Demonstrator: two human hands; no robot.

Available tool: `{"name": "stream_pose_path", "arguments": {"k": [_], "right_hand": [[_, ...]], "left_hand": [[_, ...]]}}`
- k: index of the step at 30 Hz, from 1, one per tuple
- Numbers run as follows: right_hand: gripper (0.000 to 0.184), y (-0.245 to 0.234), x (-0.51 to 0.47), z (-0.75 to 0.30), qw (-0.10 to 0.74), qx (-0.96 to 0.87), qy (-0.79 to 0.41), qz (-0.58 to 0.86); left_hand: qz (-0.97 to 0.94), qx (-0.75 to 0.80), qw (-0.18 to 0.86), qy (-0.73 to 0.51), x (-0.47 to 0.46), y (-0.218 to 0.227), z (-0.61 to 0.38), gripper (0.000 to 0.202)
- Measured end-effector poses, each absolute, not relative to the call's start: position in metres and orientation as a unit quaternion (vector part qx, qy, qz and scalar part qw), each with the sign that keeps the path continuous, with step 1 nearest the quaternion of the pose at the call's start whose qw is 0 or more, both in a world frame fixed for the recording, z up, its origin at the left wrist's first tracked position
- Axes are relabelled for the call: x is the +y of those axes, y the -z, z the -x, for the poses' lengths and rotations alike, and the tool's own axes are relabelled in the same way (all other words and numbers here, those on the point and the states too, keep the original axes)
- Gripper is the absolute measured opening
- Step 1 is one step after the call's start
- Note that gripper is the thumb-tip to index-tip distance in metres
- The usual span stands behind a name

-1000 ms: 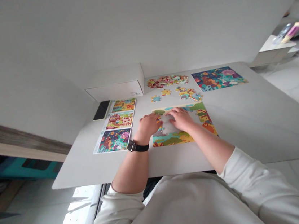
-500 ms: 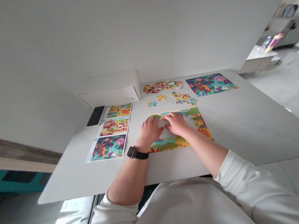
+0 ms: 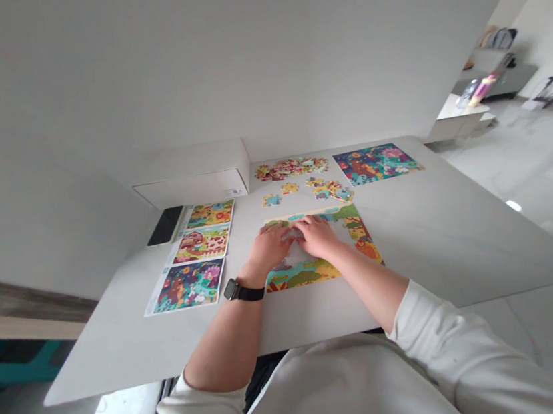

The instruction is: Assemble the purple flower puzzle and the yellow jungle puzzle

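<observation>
A partly assembled jigsaw puzzle point(image 3: 314, 271) lies flat on the table before me, its border of trees and animals joined around a bare pale middle. My left hand point(image 3: 271, 242), with a black watch on the wrist, rests on its upper left part. My right hand point(image 3: 316, 234) lies beside it on the upper border, the two hands nearly meeting at the thumbs. Both have fingers stretched over the top strip; no piece shows in either, though the surface under the fingertips is hidden. Loose yellow and blue puzzle pieces point(image 3: 327, 188) sit just beyond the upper edge.
A heap of reddish pieces point(image 3: 292, 167) lies near the wall. The finished dark-blue puzzle point(image 3: 376, 162) is at the back right. On the left are printed picture sheets point(image 3: 190, 286), a phone point(image 3: 165, 226) and a white box point(image 3: 193, 187). The table point(image 3: 431, 235) ends at the right.
My view has turned slightly, so the table's contents appear further left and lower. Both hands stay on the puzzle's upper part, fingers and thumbs drawn a little closer together.
</observation>
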State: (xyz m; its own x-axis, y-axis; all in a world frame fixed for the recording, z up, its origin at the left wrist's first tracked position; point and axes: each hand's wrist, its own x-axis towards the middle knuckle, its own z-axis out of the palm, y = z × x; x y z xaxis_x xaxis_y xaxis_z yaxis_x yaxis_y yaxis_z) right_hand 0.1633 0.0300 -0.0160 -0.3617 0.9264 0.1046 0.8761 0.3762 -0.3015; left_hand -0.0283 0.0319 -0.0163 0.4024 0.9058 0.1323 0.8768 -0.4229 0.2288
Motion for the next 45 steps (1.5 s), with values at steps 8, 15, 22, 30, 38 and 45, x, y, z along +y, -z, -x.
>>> {"name": "stream_pose_path", "arguments": {"k": [8, 15, 22, 30, 38, 45], "right_hand": [[0.041, 0.016, 0.029, -0.163, 0.134, -0.817, -0.104, 0.552], [0.046, -0.005, 0.040, -0.184, 0.238, -0.809, -0.106, 0.527], [0.034, -0.017, 0.055, -0.279, 0.354, -0.721, -0.099, 0.587], [0.028, 0.008, 0.064, -0.341, 0.246, -0.681, -0.110, 0.681], [0.034, 0.027, 0.074, -0.313, 0.191, -0.712, -0.047, 0.674], [0.043, 0.030, 0.076, -0.305, 0.181, -0.704, -0.063, 0.683]], "left_hand": [[-0.837, 0.512, 0.093, -0.167, 0.032, 0.014, 0.025, 0.035], [-0.772, 0.552, 0.119, -0.291, 0.024, -0.002, 0.023, 0.029], [-0.694, 0.608, 0.168, -0.347, 0.020, -0.007, 0.024, 0.036], [-0.670, 0.632, 0.198, -0.336, 0.016, -0.003, 0.024, 0.074], [-0.674, 0.605, 0.220, -0.363, 0.019, -0.011, 0.016, 0.048], [-0.738, 0.558, 0.210, -0.318, 0.065, -0.025, -0.014, 0.035]]}}
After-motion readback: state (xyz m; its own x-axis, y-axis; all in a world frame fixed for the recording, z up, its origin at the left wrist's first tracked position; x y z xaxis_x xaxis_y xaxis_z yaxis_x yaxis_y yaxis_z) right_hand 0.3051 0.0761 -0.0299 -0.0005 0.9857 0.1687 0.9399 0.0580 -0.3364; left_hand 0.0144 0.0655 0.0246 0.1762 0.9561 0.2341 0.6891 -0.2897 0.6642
